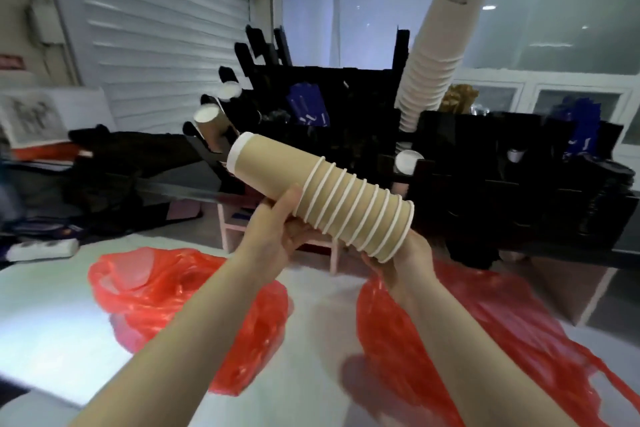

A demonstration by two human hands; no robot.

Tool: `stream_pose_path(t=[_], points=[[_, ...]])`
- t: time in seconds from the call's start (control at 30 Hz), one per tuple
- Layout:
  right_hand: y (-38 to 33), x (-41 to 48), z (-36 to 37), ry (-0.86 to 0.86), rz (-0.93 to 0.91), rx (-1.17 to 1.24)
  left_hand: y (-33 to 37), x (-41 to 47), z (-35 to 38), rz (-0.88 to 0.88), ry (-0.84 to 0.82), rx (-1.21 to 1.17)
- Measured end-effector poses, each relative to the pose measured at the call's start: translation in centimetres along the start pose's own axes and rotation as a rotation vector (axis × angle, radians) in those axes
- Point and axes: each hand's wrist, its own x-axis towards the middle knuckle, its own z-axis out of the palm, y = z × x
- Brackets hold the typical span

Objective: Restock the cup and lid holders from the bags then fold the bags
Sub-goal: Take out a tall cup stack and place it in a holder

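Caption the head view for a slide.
Left hand and right hand hold a stack of tan paper cups above red plastic bags.

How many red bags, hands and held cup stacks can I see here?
Red bags: 2
Hands: 2, left and right
Held cup stack: 1
Total: 5
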Motion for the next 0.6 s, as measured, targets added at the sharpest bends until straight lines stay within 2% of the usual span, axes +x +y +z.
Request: stream_pose_path(t=[0.1,0.27,0.4,0.5,0.6], points=[[0.4,0.6,7.4,-0.174,0.059,0.204,6.0,2.1,-4.2,0.089,0.013,0.031],[-0.4,1.9,17.2,-0.367,-0.023,0.102,14.5,6.2,-8.9,0.18,-0.006,0.087],[-3.1,4.2,23.4,-0.281,-0.126,0.006,19.5,10.0,-10.1,0.25,-0.043,0.1],[-5.0,7.3,26.2,-0.183,-0.208,-0.097,22.1,13.4,-9.9,0.368,-0.067,0.194],[-6.2,11.2,27.8,-0.159,-0.301,-0.142,23.4,16.7,-9.3,0.49,-0.077,0.263]])
